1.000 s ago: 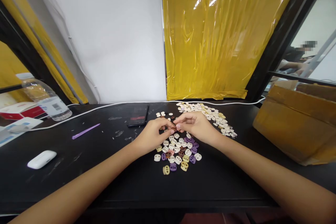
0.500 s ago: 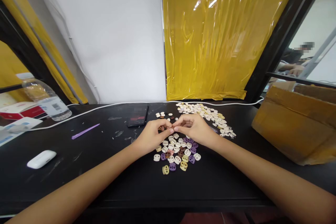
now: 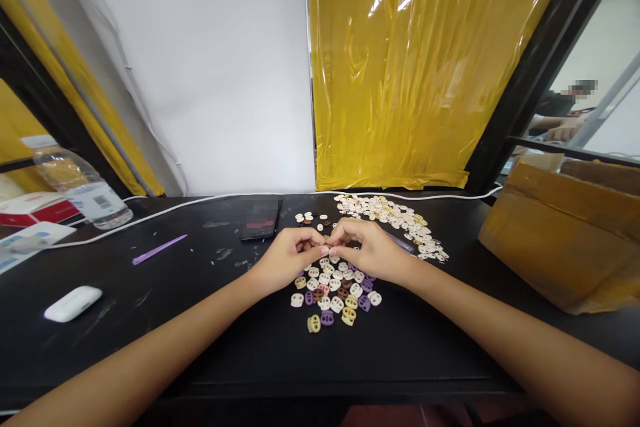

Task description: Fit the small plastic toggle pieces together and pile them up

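My left hand (image 3: 290,257) and my right hand (image 3: 367,250) meet over the middle of the black table, fingertips pinched together. Between them is a small brown cord lock piece (image 3: 327,238), mostly hidden by the fingers. Just below the hands lies a pile of two-hole cord locks in white, purple, brown, pink and yellow, with a purple cord lock (image 3: 327,317) and a yellow cord lock (image 3: 349,315) at its near edge. Behind the right hand spreads a larger heap of mostly white oval pieces (image 3: 395,213). A few white and brown pieces (image 3: 307,217) lie beyond the left hand.
A phone (image 3: 260,219) lies behind the left hand. To the left are a purple strip (image 3: 159,249), a white earphone case (image 3: 73,304) and a clear bottle (image 3: 95,193). A cardboard box (image 3: 555,240) stands right. A white cable (image 3: 215,197) runs along the back; another person's hand (image 3: 565,130) shows beyond.
Both hands stay together; their fingertips have shifted slightly and now cover more of the brown piece. The whole view has moved a little. The piles look unchanged.
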A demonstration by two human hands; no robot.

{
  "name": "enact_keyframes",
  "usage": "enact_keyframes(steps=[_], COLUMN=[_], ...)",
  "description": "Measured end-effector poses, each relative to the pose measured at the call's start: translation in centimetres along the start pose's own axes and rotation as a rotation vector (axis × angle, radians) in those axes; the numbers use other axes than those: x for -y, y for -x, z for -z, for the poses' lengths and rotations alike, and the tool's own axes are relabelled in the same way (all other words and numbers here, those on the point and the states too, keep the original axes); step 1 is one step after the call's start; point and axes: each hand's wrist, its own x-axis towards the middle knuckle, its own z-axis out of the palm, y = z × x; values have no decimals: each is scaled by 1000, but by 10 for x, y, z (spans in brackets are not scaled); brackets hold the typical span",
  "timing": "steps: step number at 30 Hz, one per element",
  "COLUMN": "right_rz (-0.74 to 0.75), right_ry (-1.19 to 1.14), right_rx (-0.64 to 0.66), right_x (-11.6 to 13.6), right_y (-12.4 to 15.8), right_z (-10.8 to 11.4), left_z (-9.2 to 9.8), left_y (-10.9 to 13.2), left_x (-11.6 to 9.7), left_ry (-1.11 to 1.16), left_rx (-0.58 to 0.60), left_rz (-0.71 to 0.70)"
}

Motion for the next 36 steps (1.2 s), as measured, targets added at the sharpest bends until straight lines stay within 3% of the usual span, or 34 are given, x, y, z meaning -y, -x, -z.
enact_keyframes(steps=[5,9,12,15,19,25,30,36], right_rz=[-23,14,13,-24,-29,9,-14,-14], right_ry=[105,465,738,847,873,860,840,795], right_rx=[-56,-131,-45,65,100,96,87,-6], right_x=[-9,-21,-26,-28,-26,-19,-22,-28], right_y=[-4,-8,-8,-6,-5,-6,-7,-9], right_z=[8,19,20,17,12,11,12,17], left_z=[3,9,15,21,26,25,20,18], left_y=[0,0,-1,-3,-6,-9,-11,-17], left_x=[-6,-2,2,3,7,16,23,26], left_ry=[-297,-534,-619,-611,-600,-626,-682,-740], left_rx=[-20,-8,-15,-67,-134,-122,-28,103], left_rz=[-120,-259,-288,-279,-232,-192,-242,-192])
